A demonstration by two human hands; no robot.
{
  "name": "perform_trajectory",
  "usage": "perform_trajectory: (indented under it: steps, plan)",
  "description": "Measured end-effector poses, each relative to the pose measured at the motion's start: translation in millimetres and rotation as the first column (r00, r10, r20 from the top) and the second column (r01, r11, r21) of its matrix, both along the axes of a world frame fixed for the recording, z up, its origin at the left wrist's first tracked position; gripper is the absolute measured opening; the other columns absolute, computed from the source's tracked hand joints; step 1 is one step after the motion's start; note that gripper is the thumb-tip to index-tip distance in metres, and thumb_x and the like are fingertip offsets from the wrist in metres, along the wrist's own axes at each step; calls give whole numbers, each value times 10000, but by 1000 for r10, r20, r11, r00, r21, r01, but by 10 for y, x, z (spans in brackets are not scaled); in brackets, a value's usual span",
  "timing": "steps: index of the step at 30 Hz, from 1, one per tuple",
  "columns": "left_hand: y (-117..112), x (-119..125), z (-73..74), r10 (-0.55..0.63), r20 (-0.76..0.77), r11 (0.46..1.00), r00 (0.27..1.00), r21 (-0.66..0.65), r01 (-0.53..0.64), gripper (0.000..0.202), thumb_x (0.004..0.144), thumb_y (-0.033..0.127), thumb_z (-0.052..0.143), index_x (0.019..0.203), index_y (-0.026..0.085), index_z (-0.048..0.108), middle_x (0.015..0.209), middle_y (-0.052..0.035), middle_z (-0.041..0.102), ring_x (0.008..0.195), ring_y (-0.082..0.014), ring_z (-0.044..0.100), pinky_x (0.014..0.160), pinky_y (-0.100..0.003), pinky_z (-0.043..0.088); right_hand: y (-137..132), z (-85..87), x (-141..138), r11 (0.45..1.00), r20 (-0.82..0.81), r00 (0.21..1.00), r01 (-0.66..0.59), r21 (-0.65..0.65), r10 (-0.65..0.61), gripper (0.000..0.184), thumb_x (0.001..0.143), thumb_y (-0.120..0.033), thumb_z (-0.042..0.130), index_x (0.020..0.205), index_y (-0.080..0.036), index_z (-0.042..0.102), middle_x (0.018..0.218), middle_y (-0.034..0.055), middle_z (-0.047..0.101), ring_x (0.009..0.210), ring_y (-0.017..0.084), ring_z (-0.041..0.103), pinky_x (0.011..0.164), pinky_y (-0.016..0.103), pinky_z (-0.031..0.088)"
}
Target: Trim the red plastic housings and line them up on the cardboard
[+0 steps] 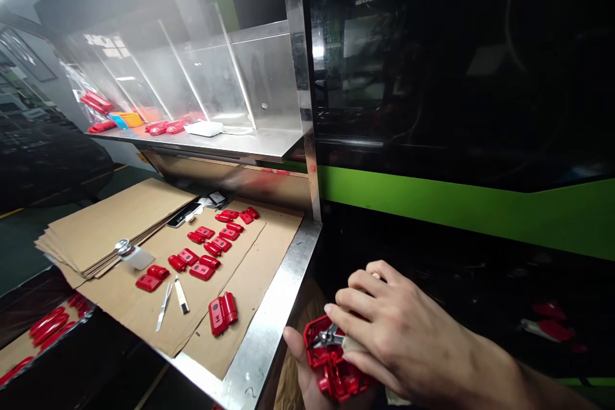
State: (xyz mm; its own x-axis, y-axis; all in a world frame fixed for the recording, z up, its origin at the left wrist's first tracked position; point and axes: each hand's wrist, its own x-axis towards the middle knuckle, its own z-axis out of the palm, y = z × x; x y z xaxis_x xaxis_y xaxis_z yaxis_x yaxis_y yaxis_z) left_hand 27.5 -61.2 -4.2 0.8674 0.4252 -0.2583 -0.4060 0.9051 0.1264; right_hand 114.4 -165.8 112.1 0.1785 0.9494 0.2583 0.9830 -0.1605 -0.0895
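Observation:
My left hand (308,391) is closed round an open red plastic housing (342,385), with its hollow, ribbed inside facing up. Over it, my right hand (389,317) grips a pair of cutting pliers (329,336). The metal jaws lie inside the upper part of the housing; the handles are mostly hidden under my right fingers. Closest to my hands on the table lies a red two-part housing (223,314). Several more red housings (202,268) lie in loose rows behind it. A utility knife (181,295) and metal tweezers (164,307) rest to the left.
Cardboard (240,349) covers the metal-edged table (269,339). Stacked cardboard sheets (120,221) and a phone (183,214) lie towards the back. Above, a metal shelf (259,145) carries red parts and a white box (204,128). A box of red parts (50,327) stands lower left.

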Motion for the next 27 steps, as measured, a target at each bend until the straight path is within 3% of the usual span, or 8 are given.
perform_trajectory:
  steps: [2,4,7,10,16,21,24,27]
  plan:
    - [-2,-15,-33,19,-5,1000,1000,-6,-19,359,757,492,797,908,175,724,817,14,667,776,-98,603,814,-154,512,5,-6,-4,1000,-9,1000,0,-3,0,291,982,-359,586,1202,-169,601,1017,27,661,960,227,519,857,427,328]
    - [7,-43,-100,11,-15,1000,1000,11,-10,331,812,495,745,898,176,726,845,5,675,808,-99,608,835,-149,504,5,-11,-9,1000,-14,1000,-1,-11,1,282,984,-355,581,1194,-169,602,1015,24,656,952,224,514,854,425,325]
    - [30,-83,-180,-56,-12,998,998,14,56,351,865,526,673,1000,209,737,920,-21,700,909,-155,634,960,-265,504,3,-20,-13,1000,3,1000,-2,-13,2,296,983,-361,581,1206,-166,595,1028,25,652,957,226,510,850,425,324]
    - [33,-93,-167,-119,9,992,993,51,118,492,834,585,678,1168,227,710,994,-60,720,1018,-230,641,1088,-399,446,-3,-28,-14,1000,6,1000,-4,-27,4,295,980,-374,584,1191,-169,596,1027,25,650,962,228,504,856,431,323]
    - [-15,-102,-160,-249,81,957,965,172,232,671,810,678,645,1287,206,653,1185,-142,710,1260,-332,559,1132,-485,406,-13,-17,-19,998,-42,999,-3,-66,0,240,983,-373,559,1126,-183,597,1018,24,638,936,221,488,836,432,331]
    - [-23,-143,-190,-254,-21,965,967,57,255,543,839,689,596,1013,204,767,1097,-102,733,1215,-307,593,1114,-450,442,-27,-61,-28,999,-39,999,10,-46,-12,170,969,-343,575,1033,-188,602,951,13,614,878,213,455,776,408,333]
    - [-50,-142,-100,-282,-99,959,954,-15,282,500,755,696,682,812,209,779,864,-73,718,1078,-297,638,1071,-439,480,-34,-161,-34,1000,-83,996,-7,13,8,96,960,-295,589,939,-203,604,881,-4,590,817,199,438,741,385,334]
    - [-95,-111,-21,-262,-100,962,960,58,268,454,693,672,751,624,224,725,648,-40,619,923,-287,644,1015,-474,507,-56,-270,-21,994,-118,992,-27,110,40,78,953,-235,570,888,-204,601,849,-10,591,769,191,442,696,376,341]
